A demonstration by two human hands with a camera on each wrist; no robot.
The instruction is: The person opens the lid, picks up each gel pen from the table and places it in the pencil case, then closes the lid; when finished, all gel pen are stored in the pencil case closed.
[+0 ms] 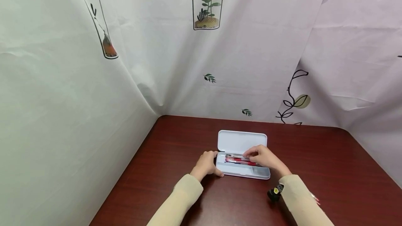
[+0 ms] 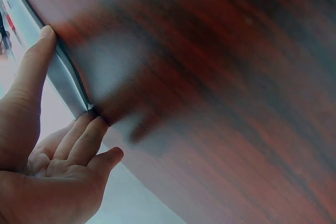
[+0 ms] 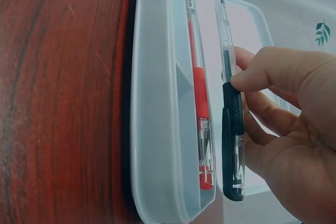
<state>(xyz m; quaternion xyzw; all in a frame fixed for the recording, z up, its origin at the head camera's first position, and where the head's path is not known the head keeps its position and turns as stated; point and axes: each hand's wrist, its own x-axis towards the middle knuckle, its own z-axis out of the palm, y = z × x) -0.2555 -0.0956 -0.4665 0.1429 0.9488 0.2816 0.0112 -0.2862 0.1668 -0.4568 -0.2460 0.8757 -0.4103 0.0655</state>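
A pale pencil case (image 1: 238, 174) lies on the table with its lid (image 1: 242, 141) raised at the back. My left hand (image 1: 205, 165) holds the case's left end; in the left wrist view the thumb (image 2: 37, 69) presses along one side and the fingers curl at the corner. Above the case, my right hand (image 3: 294, 114) pinches a black gel pen (image 3: 232, 108) by its grip, between thumb and fingers. A red gel pen (image 3: 201, 95) lies lengthwise inside the case, beside the black one. In the head view the right fingers partly cover the pens.
The table (image 1: 176, 142) is dark red-brown wood. A white printed curtain (image 1: 176, 79) borders it at the back and sides. Beside the right wrist is a small black device (image 1: 274, 193) with a yellow mark. Something red and white (image 1: 315, 199) shows past the right sleeve, mostly hidden.
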